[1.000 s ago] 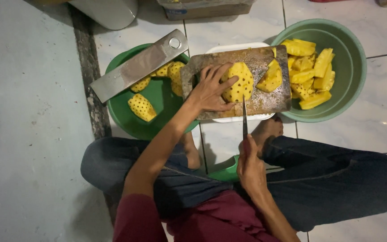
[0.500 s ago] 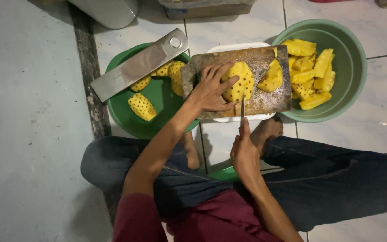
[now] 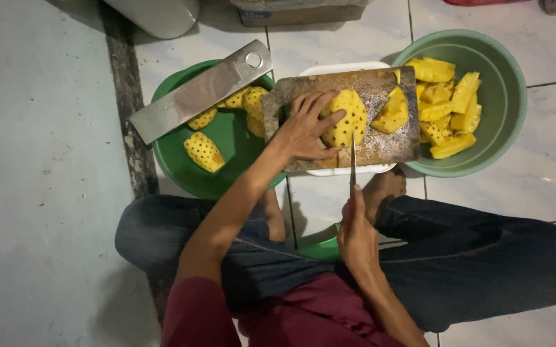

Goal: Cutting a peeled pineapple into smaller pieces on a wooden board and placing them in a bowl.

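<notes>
In the head view, the left hand [image 3: 305, 130] lies just above the middle of the frame, fingers spread and pressed down on a peeled yellow pineapple half [image 3: 348, 117] that rests on a worn, dark wooden cutting board [image 3: 387, 149]. The right hand [image 3: 357, 234] sits below it, near the centre, closed around the handle of a thin-bladed knife [image 3: 353, 160] whose blade points up the frame, its tip touching the lower edge of the pineapple half. A second yellow pineapple chunk [image 3: 392, 114] lies on the board just to the right. The board sits on a white rectangular tray [image 3: 348, 171]. To the upper right, a pale green round plastic basin [image 3: 503, 96] holds cut yellow pineapple wedges [image 3: 448, 106]. To the left, a darker green round basin [image 3: 226, 138] holds peeled pineapple pieces [image 3: 204, 151], and a flat grey metal bar [image 3: 200, 91] lies slanted across its rim. The person's legs, in dark trousers [image 3: 477, 257], cross the lower frame on a white tiled floor [image 3: 329, 45].
</notes>
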